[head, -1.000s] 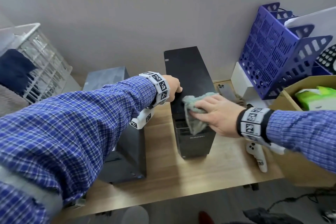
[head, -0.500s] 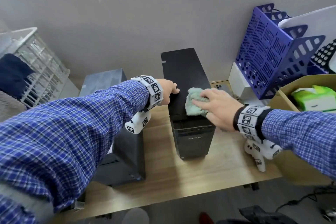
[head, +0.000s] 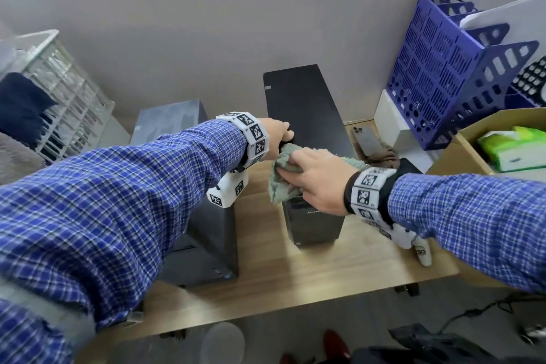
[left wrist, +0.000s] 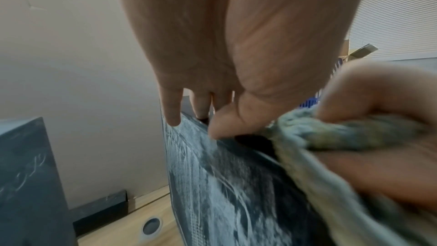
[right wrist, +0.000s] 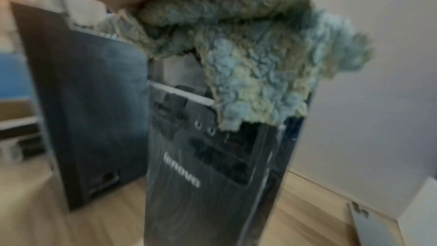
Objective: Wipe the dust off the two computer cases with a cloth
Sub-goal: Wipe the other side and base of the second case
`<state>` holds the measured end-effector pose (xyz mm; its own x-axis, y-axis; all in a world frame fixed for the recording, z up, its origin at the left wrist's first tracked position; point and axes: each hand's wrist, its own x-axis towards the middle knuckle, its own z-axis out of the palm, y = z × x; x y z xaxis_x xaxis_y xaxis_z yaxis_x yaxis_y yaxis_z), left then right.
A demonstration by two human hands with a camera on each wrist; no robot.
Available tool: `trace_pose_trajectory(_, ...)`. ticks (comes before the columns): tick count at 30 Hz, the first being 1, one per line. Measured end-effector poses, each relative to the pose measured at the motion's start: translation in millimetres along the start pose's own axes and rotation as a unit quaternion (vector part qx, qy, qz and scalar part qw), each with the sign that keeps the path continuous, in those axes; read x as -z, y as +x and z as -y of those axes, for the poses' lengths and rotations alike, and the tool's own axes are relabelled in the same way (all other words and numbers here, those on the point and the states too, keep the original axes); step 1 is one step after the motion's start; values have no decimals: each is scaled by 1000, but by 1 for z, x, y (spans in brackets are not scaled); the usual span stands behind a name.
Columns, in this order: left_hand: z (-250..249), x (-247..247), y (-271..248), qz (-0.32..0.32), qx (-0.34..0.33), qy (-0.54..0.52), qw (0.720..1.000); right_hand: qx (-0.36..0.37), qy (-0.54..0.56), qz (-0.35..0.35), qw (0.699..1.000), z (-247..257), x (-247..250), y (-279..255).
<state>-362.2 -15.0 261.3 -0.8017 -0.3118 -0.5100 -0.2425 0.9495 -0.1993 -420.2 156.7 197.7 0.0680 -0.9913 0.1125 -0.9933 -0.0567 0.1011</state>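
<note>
I see two black computer cases standing upright on the wooden desk (head: 339, 269), apart from each other with bare desk between them. The right case (head: 304, 109) is the taller of the two in the head view; the left case (head: 174, 121) is partly hidden under my left sleeve. My left hand (head: 279, 136) rests on the top left edge of the right case: the left wrist view shows the fingers (left wrist: 171, 108) draped over the edge onto the dusty, streaked side panel and the thumb on the top, loosely curved and bracing the case rather than clasping it. My right hand (head: 317, 179) lies flat on the pale green cloth (head: 279, 179), pressing it against the top front of the right case with the fingers extended over the fabric; I cannot tell whether the fingertips curl into it. Part of the cloth hangs over the front upper corner, above the ports and the white lettering, as the blurred right wrist view shows. A phone (head: 365, 134) lies on the desk just right of the case, with a blue file rack (head: 449, 68) and a cardboard box (head: 461, 154) further right.
</note>
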Motion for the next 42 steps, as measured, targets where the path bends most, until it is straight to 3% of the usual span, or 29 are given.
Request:
trace_pose_trajectory(7,-2,-2,4,-6,13,2,1000,102,-134,-114,979,6,-40,-16)
trace_pose_trajectory(10,-6,4,7,-11,20,14,1000,151,-160,-99,970,6,-43,-18)
trace_pose_trajectory(13,-9,10,7,7,21,39,999,190,-209,-38,959,12,-58,-22)
trace_pose_trajectory(16,-9,10,8,10,24,46,999,184,-210,7,960,4,-65,-40)
trace_pose_trajectory(23,-11,6,9,-2,21,38,999,132,-148,-1,980,-64,-35,-103)
trace_pose_trajectory(26,-12,6,8,-5,25,30,999,135,-117,6,984,-51,-38,-92)
trace_pose_trajectory(29,-14,5,6,-16,26,19,999,87,-64,-2,994,-33,-48,-88)
trace_pose_trajectory(35,-32,-12,10,-167,49,-96,980,2,10,-14,1000,-29,-71,-107)
trace_pose_trajectory(42,-33,-29,21,-203,37,-115,972,48,-42,-62,996,29,-85,-58)
